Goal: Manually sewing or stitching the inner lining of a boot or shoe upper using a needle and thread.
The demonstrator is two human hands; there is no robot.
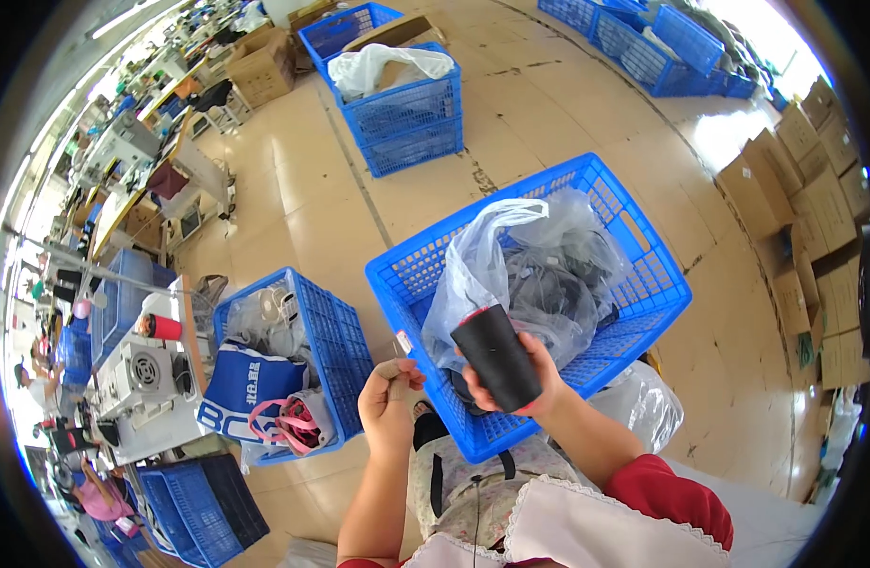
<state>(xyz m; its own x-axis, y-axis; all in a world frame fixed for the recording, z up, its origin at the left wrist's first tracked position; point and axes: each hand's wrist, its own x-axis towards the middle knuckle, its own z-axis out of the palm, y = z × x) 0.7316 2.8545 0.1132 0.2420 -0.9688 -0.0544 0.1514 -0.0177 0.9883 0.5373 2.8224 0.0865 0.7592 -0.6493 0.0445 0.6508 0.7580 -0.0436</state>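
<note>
My right hand (534,379) wraps its fingers round a black, red-edged cylinder (496,358), tilted above the near part of a blue crate (645,310) holding a clear plastic bag (473,270). My left hand (387,393) curls nearly closed beside the crate; I can't tell whether its fingers pinch anything.

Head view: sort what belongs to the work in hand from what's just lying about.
Likely in the work:
black spool in right grip
large blue crate
clear plastic bags inside
left grip by the crate

Apparently lying about:
blue-and-white bag
stacked blue crates
cardboard boxes
</note>
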